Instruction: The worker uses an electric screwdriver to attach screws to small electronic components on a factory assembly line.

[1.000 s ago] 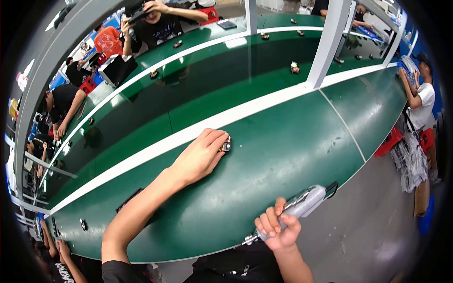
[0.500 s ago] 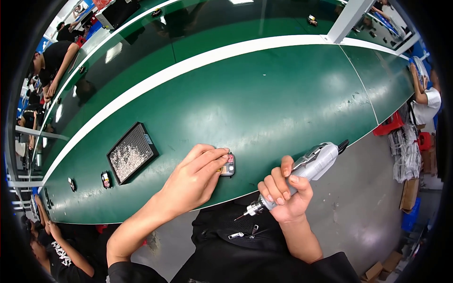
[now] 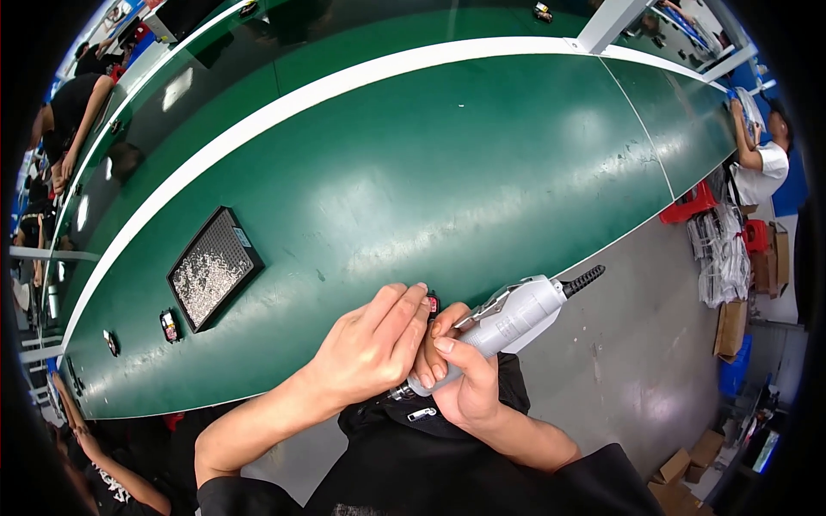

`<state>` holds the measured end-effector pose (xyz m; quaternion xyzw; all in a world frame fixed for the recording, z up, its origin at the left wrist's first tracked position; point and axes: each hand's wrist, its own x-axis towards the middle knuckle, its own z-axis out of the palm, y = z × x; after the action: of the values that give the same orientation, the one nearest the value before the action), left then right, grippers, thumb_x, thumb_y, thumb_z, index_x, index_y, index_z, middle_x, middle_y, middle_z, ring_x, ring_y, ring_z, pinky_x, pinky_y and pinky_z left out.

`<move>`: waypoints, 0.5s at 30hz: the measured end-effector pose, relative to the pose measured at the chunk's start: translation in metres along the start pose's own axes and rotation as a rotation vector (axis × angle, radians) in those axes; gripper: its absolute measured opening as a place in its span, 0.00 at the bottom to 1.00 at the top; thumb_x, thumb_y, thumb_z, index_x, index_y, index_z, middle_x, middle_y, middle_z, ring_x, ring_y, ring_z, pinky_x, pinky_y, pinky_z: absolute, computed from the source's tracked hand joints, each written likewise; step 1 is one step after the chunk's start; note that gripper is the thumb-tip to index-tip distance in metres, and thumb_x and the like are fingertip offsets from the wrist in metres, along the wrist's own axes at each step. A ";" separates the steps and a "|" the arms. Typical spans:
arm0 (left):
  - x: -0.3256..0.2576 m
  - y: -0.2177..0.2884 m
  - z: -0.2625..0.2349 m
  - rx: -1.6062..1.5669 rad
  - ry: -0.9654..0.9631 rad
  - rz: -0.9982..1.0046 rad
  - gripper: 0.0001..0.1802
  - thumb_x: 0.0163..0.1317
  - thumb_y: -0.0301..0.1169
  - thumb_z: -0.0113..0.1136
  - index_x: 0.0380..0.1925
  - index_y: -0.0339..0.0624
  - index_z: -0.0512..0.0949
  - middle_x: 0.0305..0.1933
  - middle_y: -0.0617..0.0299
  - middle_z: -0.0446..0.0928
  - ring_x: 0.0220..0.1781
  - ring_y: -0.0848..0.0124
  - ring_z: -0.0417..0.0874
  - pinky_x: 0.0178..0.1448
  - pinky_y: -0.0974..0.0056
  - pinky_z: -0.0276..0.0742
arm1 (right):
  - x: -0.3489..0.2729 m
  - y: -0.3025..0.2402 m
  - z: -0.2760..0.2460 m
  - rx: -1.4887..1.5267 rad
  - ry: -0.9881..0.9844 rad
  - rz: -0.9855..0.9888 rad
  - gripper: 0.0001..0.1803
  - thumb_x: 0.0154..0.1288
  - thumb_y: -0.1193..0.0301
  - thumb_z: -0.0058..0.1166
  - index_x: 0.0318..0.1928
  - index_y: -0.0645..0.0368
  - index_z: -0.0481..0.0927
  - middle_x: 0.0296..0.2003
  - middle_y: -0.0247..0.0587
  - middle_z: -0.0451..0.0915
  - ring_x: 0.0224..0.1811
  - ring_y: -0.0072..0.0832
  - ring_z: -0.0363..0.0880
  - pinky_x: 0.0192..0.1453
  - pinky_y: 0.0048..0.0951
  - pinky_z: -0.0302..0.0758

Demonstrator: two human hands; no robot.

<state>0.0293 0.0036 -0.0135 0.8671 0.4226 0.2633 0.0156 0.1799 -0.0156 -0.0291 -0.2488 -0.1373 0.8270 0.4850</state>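
Observation:
My right hand (image 3: 465, 378) grips a grey electric screwdriver (image 3: 520, 318). Its cable end points up and to the right, and its metal chuck (image 3: 401, 392) points down-left, partly behind my left hand. At the table's near edge, my left hand (image 3: 366, 353) has its fingers bent together against a small black device (image 3: 433, 304) with a red part. Most of that device is hidden by the fingers. Both hands are close together, the right fingertips beside the left fingers. Left of them lies a black perforated tray (image 3: 225, 230) with many small silvery screws (image 3: 206, 284).
Two similar small devices, one nearer (image 3: 169, 326) and one farther left (image 3: 111, 342), lie on the green table (image 3: 482, 181). A white strip (image 3: 344, 86) crosses it, with a grey post (image 3: 607, 26) at the far right. Other people work at left and right; cardboard boxes (image 3: 693, 460) stand on the floor.
My right hand has brought the screwdriver leftward, up against my left hand. The left hand now covers more of the device, and the view has shifted slightly.

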 end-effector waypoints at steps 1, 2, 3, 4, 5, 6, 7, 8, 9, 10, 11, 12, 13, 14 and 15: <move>0.000 0.000 0.001 -0.004 0.017 -0.009 0.21 0.38 0.22 0.62 0.37 0.25 0.78 0.44 0.48 0.78 0.42 0.58 0.81 0.38 0.62 0.83 | 0.001 0.000 -0.002 0.001 0.006 0.004 0.05 0.65 0.77 0.46 0.41 0.60 0.68 0.20 0.35 0.65 0.22 0.24 0.67 0.31 0.28 0.68; -0.001 0.000 0.002 -0.008 0.034 -0.019 0.21 0.38 0.22 0.62 0.37 0.25 0.78 0.45 0.47 0.78 0.41 0.58 0.81 0.38 0.62 0.84 | 0.003 0.000 -0.004 0.022 -0.007 0.014 0.05 0.65 0.77 0.46 0.40 0.60 0.68 0.20 0.35 0.65 0.22 0.24 0.67 0.29 0.28 0.68; -0.001 0.001 0.004 -0.012 0.030 -0.023 0.21 0.38 0.22 0.62 0.37 0.25 0.78 0.45 0.47 0.78 0.41 0.58 0.81 0.38 0.62 0.84 | 0.003 0.001 -0.006 0.043 -0.021 0.025 0.05 0.65 0.77 0.46 0.40 0.60 0.68 0.20 0.35 0.65 0.22 0.24 0.67 0.28 0.27 0.68; -0.002 0.003 0.004 0.013 0.031 -0.018 0.21 0.38 0.22 0.62 0.37 0.25 0.79 0.45 0.47 0.78 0.41 0.58 0.82 0.38 0.62 0.84 | 0.003 0.000 -0.007 0.044 -0.018 0.031 0.05 0.65 0.77 0.46 0.40 0.60 0.68 0.20 0.35 0.65 0.22 0.24 0.67 0.28 0.27 0.68; -0.002 0.004 0.005 0.040 0.031 -0.012 0.20 0.38 0.22 0.62 0.37 0.25 0.79 0.45 0.47 0.78 0.41 0.58 0.82 0.38 0.62 0.84 | 0.003 0.000 -0.008 0.066 -0.023 0.040 0.05 0.65 0.76 0.47 0.40 0.60 0.68 0.20 0.35 0.65 0.21 0.24 0.67 0.27 0.27 0.68; -0.003 0.005 0.005 0.039 0.028 -0.018 0.20 0.38 0.22 0.62 0.37 0.25 0.79 0.45 0.47 0.78 0.41 0.58 0.82 0.38 0.62 0.84 | 0.003 0.000 -0.008 0.089 -0.027 0.049 0.05 0.64 0.76 0.47 0.40 0.60 0.68 0.20 0.35 0.65 0.20 0.24 0.66 0.25 0.27 0.68; -0.003 0.005 0.005 0.049 0.031 -0.019 0.20 0.39 0.22 0.62 0.37 0.25 0.79 0.46 0.47 0.78 0.42 0.58 0.82 0.39 0.62 0.84 | 0.003 0.001 -0.008 0.090 -0.023 0.053 0.05 0.64 0.76 0.47 0.40 0.60 0.68 0.20 0.35 0.65 0.20 0.24 0.66 0.25 0.27 0.68; -0.004 0.006 0.005 0.058 0.034 -0.020 0.20 0.39 0.22 0.62 0.37 0.25 0.79 0.47 0.47 0.78 0.42 0.58 0.82 0.39 0.62 0.84 | 0.003 0.002 -0.007 0.074 -0.008 0.043 0.05 0.64 0.76 0.47 0.40 0.61 0.68 0.19 0.34 0.65 0.19 0.24 0.66 0.25 0.27 0.68; -0.004 0.006 0.005 0.055 0.031 -0.023 0.20 0.39 0.22 0.62 0.37 0.25 0.79 0.47 0.47 0.78 0.42 0.58 0.82 0.39 0.62 0.84 | 0.003 0.002 -0.006 0.059 0.007 0.033 0.04 0.64 0.77 0.47 0.39 0.61 0.68 0.18 0.34 0.65 0.18 0.24 0.65 0.25 0.26 0.68; -0.003 0.004 0.003 0.022 0.004 -0.033 0.18 0.42 0.22 0.61 0.37 0.23 0.79 0.46 0.44 0.78 0.44 0.58 0.81 0.42 0.62 0.84 | 0.003 0.000 -0.005 0.057 0.014 0.034 0.04 0.64 0.77 0.47 0.39 0.61 0.68 0.18 0.34 0.65 0.18 0.24 0.65 0.25 0.26 0.68; -0.002 0.003 0.002 -0.012 -0.023 -0.043 0.17 0.44 0.22 0.60 0.36 0.22 0.78 0.45 0.42 0.78 0.46 0.57 0.80 0.46 0.63 0.83 | 0.004 -0.005 -0.006 -0.033 -0.042 0.028 0.04 0.63 0.75 0.46 0.38 0.59 0.67 0.16 0.34 0.64 0.15 0.24 0.64 0.23 0.27 0.67; -0.001 0.003 0.000 -0.020 -0.023 -0.043 0.17 0.44 0.22 0.60 0.36 0.22 0.78 0.45 0.42 0.78 0.46 0.57 0.80 0.46 0.63 0.83 | 0.005 -0.011 -0.006 -0.124 -0.097 0.023 0.04 0.63 0.73 0.46 0.37 0.58 0.67 0.15 0.33 0.64 0.13 0.25 0.63 0.21 0.27 0.66; 0.000 0.003 -0.002 -0.016 -0.064 -0.051 0.17 0.45 0.21 0.60 0.37 0.21 0.78 0.46 0.41 0.78 0.47 0.57 0.80 0.46 0.63 0.83 | 0.007 -0.019 -0.008 -0.127 -0.157 0.016 0.04 0.63 0.73 0.44 0.37 0.58 0.66 0.14 0.33 0.63 0.13 0.25 0.64 0.22 0.27 0.66; -0.001 0.004 -0.005 -0.017 -0.103 -0.059 0.17 0.46 0.21 0.60 0.38 0.21 0.78 0.47 0.41 0.78 0.49 0.56 0.80 0.46 0.63 0.83 | 0.012 -0.029 -0.009 -0.144 -0.227 -0.023 0.05 0.63 0.73 0.45 0.37 0.57 0.66 0.14 0.33 0.63 0.12 0.24 0.64 0.23 0.27 0.66; -0.002 0.005 -0.006 -0.023 -0.108 -0.068 0.17 0.46 0.21 0.60 0.38 0.21 0.78 0.47 0.41 0.78 0.49 0.56 0.80 0.46 0.63 0.83 | 0.016 -0.041 -0.007 -0.155 -0.274 -0.047 0.05 0.63 0.72 0.45 0.37 0.57 0.65 0.14 0.32 0.63 0.12 0.24 0.64 0.24 0.27 0.67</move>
<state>0.0290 -0.0026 -0.0076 0.8651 0.4471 0.2202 0.0571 0.2073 0.0187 -0.0200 -0.1674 -0.2714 0.8285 0.4603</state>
